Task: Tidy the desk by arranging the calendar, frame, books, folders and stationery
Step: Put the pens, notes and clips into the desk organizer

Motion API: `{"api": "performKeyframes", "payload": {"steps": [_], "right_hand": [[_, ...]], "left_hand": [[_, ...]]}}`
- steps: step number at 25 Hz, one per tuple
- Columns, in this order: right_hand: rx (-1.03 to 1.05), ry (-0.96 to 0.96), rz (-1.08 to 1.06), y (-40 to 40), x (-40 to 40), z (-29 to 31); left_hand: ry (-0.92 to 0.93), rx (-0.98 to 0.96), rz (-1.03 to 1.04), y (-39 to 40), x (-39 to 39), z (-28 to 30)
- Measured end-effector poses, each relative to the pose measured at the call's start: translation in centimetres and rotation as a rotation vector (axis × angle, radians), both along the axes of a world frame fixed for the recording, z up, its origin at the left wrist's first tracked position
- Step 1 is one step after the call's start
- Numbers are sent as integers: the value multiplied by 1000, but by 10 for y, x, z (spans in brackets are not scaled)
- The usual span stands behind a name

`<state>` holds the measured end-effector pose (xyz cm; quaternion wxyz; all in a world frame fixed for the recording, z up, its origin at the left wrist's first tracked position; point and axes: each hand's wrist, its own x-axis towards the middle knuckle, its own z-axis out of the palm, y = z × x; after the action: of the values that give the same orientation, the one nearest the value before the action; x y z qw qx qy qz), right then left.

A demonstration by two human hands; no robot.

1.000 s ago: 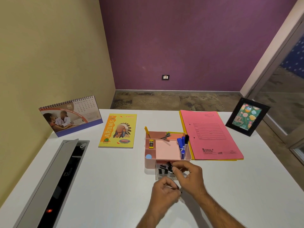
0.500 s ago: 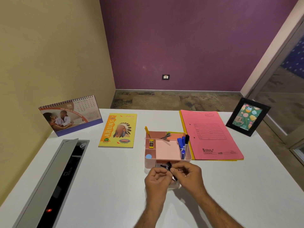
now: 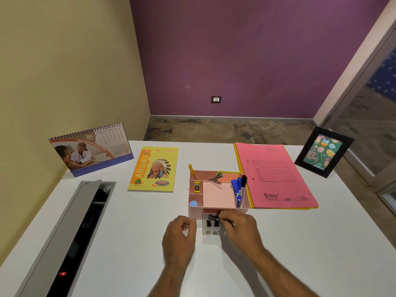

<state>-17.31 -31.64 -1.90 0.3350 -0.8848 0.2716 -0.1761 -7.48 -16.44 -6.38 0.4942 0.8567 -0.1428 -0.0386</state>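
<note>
— Hands apart now? They were together half a second back.
— Yes. Left hand (image 3: 180, 232) has drawn off, fingers loosely curled, holding nothing. Right hand (image 3: 237, 224) pinches a binder clip (image 3: 217, 215) over the clear drawer (image 3: 211, 229).
— Drawer's place?
— Pulled out of the pink organiser (image 3: 218, 195), between notebook (image 3: 154, 169) and folder (image 3: 275, 175).

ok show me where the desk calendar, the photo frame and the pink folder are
desk calendar (image 3: 90, 150), head view, on its front photo page
photo frame (image 3: 323, 152), head view, on the picture inside the black border
pink folder (image 3: 276, 174), head view, on the printed cover
</note>
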Motion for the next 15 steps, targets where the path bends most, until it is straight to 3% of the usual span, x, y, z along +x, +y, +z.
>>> {"api": "performKeyframes", "payload": {"steps": [7,11,15], "right_hand": [[-164,165,136,11,2,-7],[-279,156,156,14,0,-4],[-344,-12,120,20,-14,-11]], "left_hand": [[-347,721,-372,39,4,-45],[-394,769,-411,43,1,-49],[-411,835,-422,44,1,-61]]}}
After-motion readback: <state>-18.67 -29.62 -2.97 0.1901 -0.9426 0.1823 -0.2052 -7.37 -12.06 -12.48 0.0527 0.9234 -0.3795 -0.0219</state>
